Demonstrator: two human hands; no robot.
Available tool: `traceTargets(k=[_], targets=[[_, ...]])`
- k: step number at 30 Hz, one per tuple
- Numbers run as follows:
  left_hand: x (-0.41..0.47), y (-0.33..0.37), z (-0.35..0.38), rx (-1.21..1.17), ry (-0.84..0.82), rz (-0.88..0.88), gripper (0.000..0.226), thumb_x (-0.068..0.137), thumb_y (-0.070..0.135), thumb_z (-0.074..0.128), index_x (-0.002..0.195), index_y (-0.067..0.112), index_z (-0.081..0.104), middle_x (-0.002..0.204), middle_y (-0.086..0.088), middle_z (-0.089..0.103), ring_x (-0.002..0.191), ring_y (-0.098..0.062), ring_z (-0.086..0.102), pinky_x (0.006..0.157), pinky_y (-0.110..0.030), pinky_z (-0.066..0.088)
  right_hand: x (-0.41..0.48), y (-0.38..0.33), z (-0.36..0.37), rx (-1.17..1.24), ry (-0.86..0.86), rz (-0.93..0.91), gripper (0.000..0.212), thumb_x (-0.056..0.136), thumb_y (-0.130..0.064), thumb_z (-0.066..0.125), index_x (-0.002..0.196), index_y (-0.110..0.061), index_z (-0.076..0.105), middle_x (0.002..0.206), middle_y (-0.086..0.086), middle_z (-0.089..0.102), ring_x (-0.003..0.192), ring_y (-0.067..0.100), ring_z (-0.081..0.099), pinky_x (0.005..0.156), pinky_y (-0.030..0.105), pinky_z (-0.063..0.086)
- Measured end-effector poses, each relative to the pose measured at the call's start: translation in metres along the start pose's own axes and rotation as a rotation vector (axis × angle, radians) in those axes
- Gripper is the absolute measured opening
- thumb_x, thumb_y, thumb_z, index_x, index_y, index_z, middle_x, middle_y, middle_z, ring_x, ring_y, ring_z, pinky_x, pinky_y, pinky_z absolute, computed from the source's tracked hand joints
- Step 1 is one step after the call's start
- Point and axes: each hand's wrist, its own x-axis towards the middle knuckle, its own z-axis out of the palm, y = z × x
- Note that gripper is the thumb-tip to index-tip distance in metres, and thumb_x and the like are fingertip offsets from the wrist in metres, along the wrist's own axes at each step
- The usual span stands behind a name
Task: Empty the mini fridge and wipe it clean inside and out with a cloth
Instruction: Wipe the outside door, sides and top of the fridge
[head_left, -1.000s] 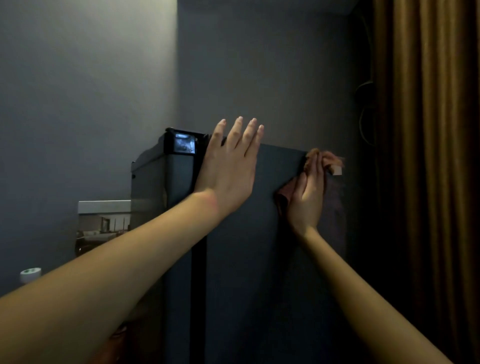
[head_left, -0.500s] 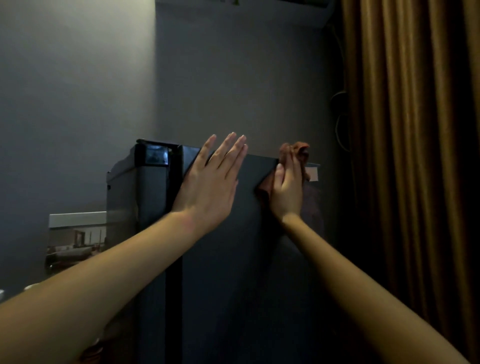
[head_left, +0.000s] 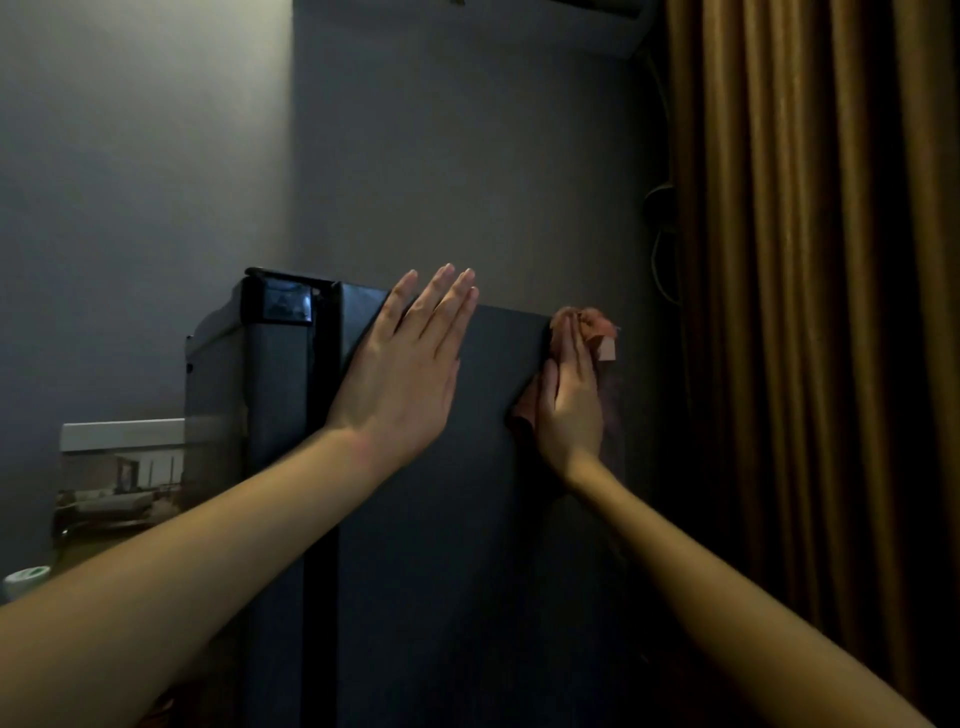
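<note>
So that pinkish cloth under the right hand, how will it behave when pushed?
Probably floppy: the crumpled pinkish fabric cloth bunches into folds above the right hand. Likely light: a flat palm alone pins it against the upright face of the dark mini fridge. Pushed, it may ruck up rather than slide flat.

A dim home room: brown curtain (head_left: 810, 312), framed picture (head_left: 122, 480), grey walls (head_left: 145, 182).

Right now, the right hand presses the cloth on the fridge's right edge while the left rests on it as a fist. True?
No: the head view shows the left hand flat on the fridge, fingers straight. The right hand does press the cloth.
</note>
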Motion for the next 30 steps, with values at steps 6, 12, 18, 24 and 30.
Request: traceTargets(k=[6,12,18,24,30], targets=[[-0.002,0.000,0.002,0.026,0.020,0.096,0.063,0.092,0.022,-0.010,0.151,-0.002,-0.007,0.160,-0.016,-0.006,0.149,-0.029,-0.004,0.120,-0.046,-0.002,0.041,0.033,0.000,0.048,0.076,0.244,0.048,0.103,-0.010,0.034,0.149,0.000,0.025,0.158,0.013,0.022,0.147,0.023,0.018,0.118,0.023,0.010],[-0.001,0.001,0.004,-0.032,0.013,0.145,0.065,0.092,0.023,-0.009,0.152,-0.002,0.000,0.161,-0.016,0.001,0.149,-0.029,0.002,0.121,-0.045,0.001,-0.009,0.027,0.001,0.012,0.140,0.343,0.047,0.104,-0.015,0.031,0.150,-0.006,0.024,0.159,0.008,0.021,0.147,0.016,0.017,0.118,0.020,0.008],[-0.004,0.011,0.008,-0.051,0.021,0.176,0.064,0.093,0.023,-0.009,0.151,-0.002,-0.002,0.161,-0.017,-0.001,0.149,-0.030,0.000,0.121,-0.045,0.004,-0.003,0.023,-0.004,-0.020,0.043,0.023,0.052,0.098,-0.021,0.028,0.149,-0.010,0.029,0.153,-0.007,0.021,0.143,0.004,0.014,0.115,0.011,0.004],[-0.004,0.018,0.009,-0.059,0.016,0.184,0.064,0.093,0.024,-0.009,0.151,-0.002,-0.003,0.161,-0.017,-0.001,0.149,-0.029,0.000,0.121,-0.045,0.000,0.037,0.048,0.000,0.083,0.120,0.171,0.056,0.096,-0.027,0.030,0.148,-0.005,0.033,0.155,0.009,0.031,0.145,0.019,0.024,0.116,0.019,0.012],[-0.006,0.023,0.007,-0.052,0.013,0.163,0.061,0.097,0.027,0.000,0.149,-0.002,-0.010,0.160,-0.017,-0.007,0.149,-0.030,-0.003,0.121,-0.044,-0.002,0.017,0.052,0.004,0.030,0.203,0.382,0.048,0.103,-0.017,0.035,0.148,0.001,0.029,0.155,0.016,0.028,0.146,0.026,0.023,0.116,0.021,0.009]])
